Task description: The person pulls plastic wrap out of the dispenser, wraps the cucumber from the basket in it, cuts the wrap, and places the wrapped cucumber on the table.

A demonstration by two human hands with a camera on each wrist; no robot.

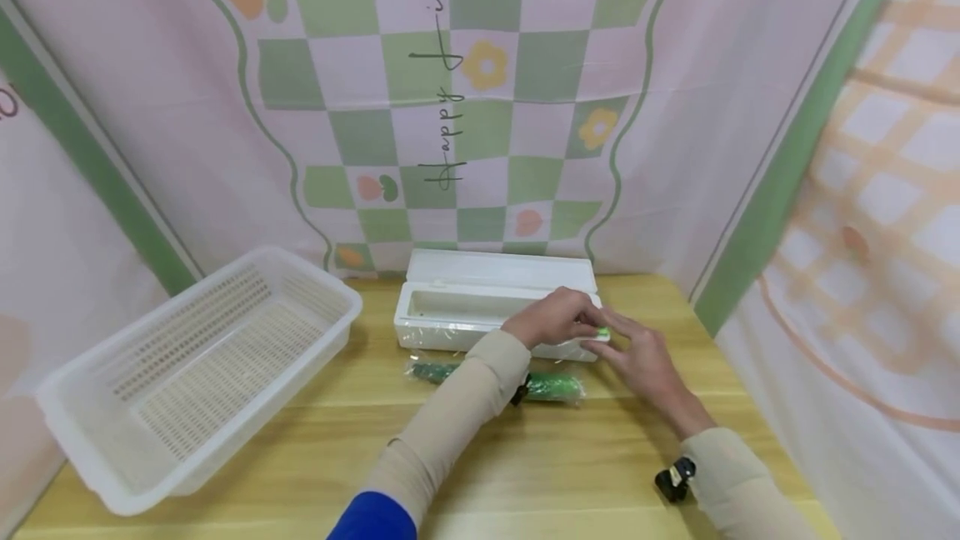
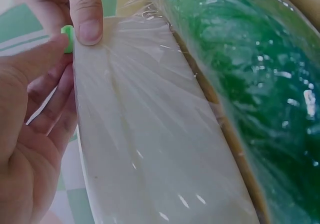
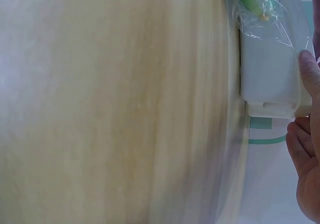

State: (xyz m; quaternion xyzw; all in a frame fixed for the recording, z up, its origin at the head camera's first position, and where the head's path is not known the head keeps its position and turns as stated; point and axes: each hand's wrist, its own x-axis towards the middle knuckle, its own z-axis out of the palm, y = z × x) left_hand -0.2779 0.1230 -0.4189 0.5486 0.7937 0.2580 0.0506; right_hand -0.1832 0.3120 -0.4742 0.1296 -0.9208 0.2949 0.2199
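Observation:
A long white cling film dispenser box point(image 1: 435, 335) stands at the back of the table with its lid point(image 1: 487, 268) raised. Clear film drapes over its front. My left hand point(image 1: 558, 317) reaches across to the right end and pinches a small green slide cutter point(image 2: 68, 38) between thumb and finger. There too, my right hand point(image 1: 647, 367) grips the box end, its thumb point(image 3: 309, 69) on the front face. Along the front of the box lies a green cucumber point(image 1: 557, 387) in clear film, partly covered by my left forearm.
A white slotted plastic basket point(image 1: 330, 348) stands at the left of the wooden table point(image 1: 570, 473). A checked curtain point(image 1: 480, 140) hangs right behind the box. Dark wrist cameras point(image 1: 675, 477) sit on both wrists.

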